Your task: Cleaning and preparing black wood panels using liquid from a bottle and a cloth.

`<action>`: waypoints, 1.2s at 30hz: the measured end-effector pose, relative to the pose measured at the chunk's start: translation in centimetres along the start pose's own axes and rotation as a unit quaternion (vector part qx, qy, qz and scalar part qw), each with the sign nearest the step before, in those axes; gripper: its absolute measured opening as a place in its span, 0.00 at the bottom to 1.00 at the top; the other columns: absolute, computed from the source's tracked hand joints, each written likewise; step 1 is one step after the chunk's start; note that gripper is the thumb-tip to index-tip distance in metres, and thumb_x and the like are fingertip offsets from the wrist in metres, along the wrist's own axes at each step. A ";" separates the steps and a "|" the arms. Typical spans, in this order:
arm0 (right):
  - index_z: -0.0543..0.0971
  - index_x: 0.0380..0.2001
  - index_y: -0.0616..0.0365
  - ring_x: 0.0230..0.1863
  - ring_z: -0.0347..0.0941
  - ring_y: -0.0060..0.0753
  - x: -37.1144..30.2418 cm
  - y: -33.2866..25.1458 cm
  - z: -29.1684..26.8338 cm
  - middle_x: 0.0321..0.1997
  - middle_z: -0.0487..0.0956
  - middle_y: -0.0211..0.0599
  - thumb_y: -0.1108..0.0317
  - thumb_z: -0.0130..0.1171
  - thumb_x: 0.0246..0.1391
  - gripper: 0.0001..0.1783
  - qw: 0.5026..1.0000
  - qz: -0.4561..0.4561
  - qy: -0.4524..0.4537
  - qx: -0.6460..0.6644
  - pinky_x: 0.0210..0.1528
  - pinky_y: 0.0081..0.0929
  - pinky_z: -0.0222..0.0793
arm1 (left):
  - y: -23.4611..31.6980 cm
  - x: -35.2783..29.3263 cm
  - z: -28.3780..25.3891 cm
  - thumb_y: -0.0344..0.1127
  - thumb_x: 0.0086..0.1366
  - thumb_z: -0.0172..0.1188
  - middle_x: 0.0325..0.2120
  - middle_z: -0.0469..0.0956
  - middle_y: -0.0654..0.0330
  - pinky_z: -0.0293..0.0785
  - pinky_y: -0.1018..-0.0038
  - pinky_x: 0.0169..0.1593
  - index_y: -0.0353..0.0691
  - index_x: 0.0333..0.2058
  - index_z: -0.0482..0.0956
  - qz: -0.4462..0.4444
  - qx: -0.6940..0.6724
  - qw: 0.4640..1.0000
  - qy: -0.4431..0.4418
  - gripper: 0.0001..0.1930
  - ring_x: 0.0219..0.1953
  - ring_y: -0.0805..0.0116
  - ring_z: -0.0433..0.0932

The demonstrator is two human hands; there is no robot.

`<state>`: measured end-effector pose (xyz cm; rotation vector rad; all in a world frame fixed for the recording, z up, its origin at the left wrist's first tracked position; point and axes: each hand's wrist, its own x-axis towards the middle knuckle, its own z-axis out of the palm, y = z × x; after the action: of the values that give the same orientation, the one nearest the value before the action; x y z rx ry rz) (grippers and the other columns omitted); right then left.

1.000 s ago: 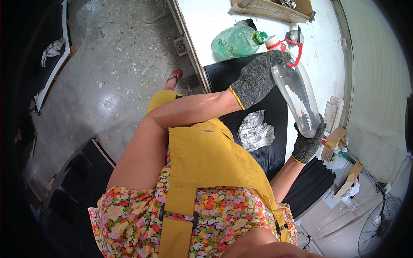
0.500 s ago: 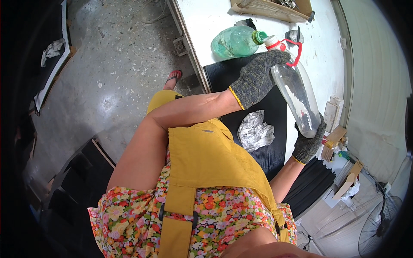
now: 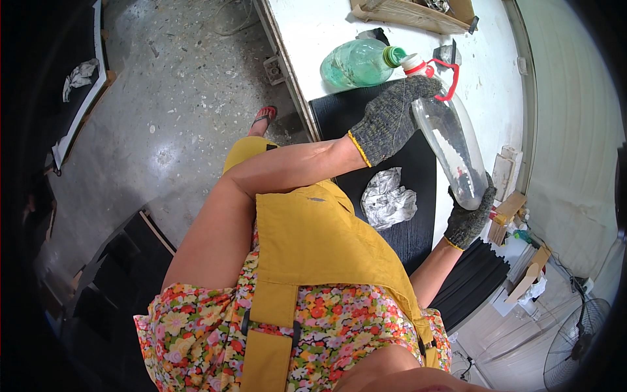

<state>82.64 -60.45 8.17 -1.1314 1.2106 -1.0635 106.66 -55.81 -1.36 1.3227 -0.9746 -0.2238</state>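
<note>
I hold a clear plastic bottle [image 3: 450,147] at the frame's right, its long axis running from upper left to lower right. My gloved left hand [image 3: 392,121] wraps its neck; my gloved right hand [image 3: 469,219] cups its base.

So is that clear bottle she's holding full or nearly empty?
Mostly empty: the clear bottle, held tilted between both hands, shows only a thin band of white and dark material along its lower side.

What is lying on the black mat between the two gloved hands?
In the head view, a crumpled silvery wad lies on the black mat, between the left hand and right hand.
</note>
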 end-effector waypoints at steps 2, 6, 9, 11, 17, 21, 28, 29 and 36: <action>0.67 0.56 0.63 0.52 0.71 0.44 0.0 0.0 0.0 0.53 0.71 0.47 0.57 0.50 0.59 0.26 1.000 -0.003 -0.003 -0.003 0.49 0.40 0.74 | -0.1 0.0 0.1 0.30 0.55 0.61 0.44 0.76 0.55 0.69 0.69 0.53 0.39 0.45 0.76 -0.003 0.002 1.000 -0.003 0.17 0.47 0.60 0.74; 0.67 0.56 0.62 0.52 0.71 0.44 0.1 0.0 -0.1 0.53 0.71 0.47 0.57 0.50 0.59 0.26 1.000 0.001 -0.003 -0.004 0.49 0.40 0.74 | -0.3 -0.1 0.1 0.30 0.55 0.61 0.44 0.75 0.54 0.69 0.68 0.54 0.39 0.45 0.76 0.015 0.012 1.000 -0.004 0.17 0.47 0.60 0.74; 0.67 0.56 0.62 0.52 0.71 0.44 0.1 0.0 -0.2 0.53 0.71 0.47 0.57 0.50 0.59 0.26 1.000 0.003 -0.004 -0.001 0.49 0.41 0.74 | 0.2 0.2 -0.1 0.24 0.52 0.60 0.44 0.76 0.54 0.70 0.69 0.53 0.38 0.45 0.76 0.014 -0.017 1.000 0.016 0.19 0.47 0.59 0.75; 0.66 0.56 0.62 0.52 0.71 0.45 0.1 0.0 -0.2 0.54 0.71 0.48 0.57 0.50 0.59 0.26 1.000 0.006 -0.007 -0.001 0.48 0.42 0.75 | 0.3 0.2 -0.1 0.18 0.49 0.59 0.43 0.77 0.53 0.72 0.69 0.52 0.37 0.46 0.76 0.016 -0.045 0.998 0.032 0.22 0.46 0.57 0.76; 0.66 0.56 0.62 0.53 0.71 0.46 0.1 -0.2 -0.1 0.54 0.70 0.48 0.56 0.50 0.59 0.26 1.000 0.008 -0.004 0.001 0.46 0.42 0.76 | 0.1 0.1 -0.1 0.29 0.55 0.60 0.44 0.75 0.54 0.70 0.69 0.53 0.39 0.45 0.75 -0.018 -0.044 0.999 -0.002 0.17 0.46 0.59 0.74; 0.66 0.56 0.62 0.53 0.71 0.46 0.1 -0.2 -0.2 0.54 0.70 0.48 0.57 0.50 0.59 0.26 1.000 0.003 -0.009 -0.004 0.45 0.42 0.76 | 0.4 0.2 -0.3 0.27 0.54 0.60 0.44 0.75 0.54 0.70 0.69 0.52 0.38 0.46 0.75 0.014 -0.016 1.000 0.013 0.18 0.46 0.60 0.75; 0.66 0.56 0.62 0.53 0.70 0.46 0.1 -0.2 0.0 0.54 0.70 0.48 0.56 0.49 0.60 0.26 1.000 -0.003 -0.011 -0.009 0.44 0.40 0.76 | 0.3 0.2 -0.3 0.25 0.52 0.61 0.43 0.75 0.55 0.70 0.70 0.53 0.37 0.46 0.74 -0.001 -0.035 0.999 0.008 0.19 0.47 0.61 0.74; 0.66 0.56 0.63 0.53 0.71 0.46 0.1 -0.2 0.0 0.54 0.70 0.48 0.56 0.49 0.60 0.26 1.000 -0.005 -0.012 -0.016 0.44 0.40 0.76 | 0.2 0.2 -0.2 0.25 0.52 0.61 0.43 0.75 0.55 0.70 0.70 0.53 0.37 0.46 0.74 -0.001 -0.035 0.999 0.008 0.19 0.47 0.61 0.74; 0.67 0.56 0.63 0.52 0.71 0.45 0.1 -0.3 0.1 0.54 0.70 0.49 0.56 0.49 0.60 0.26 1.000 -0.005 -0.007 -0.017 0.44 0.39 0.76 | 0.5 0.3 -0.4 0.25 0.54 0.60 0.43 0.76 0.56 0.70 0.71 0.52 0.37 0.46 0.74 -0.006 -0.040 0.999 0.013 0.19 0.46 0.62 0.75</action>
<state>82.74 -60.56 8.41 -1.1701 1.2173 -1.0437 106.91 -55.59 -0.74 1.2561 -0.9274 -0.2514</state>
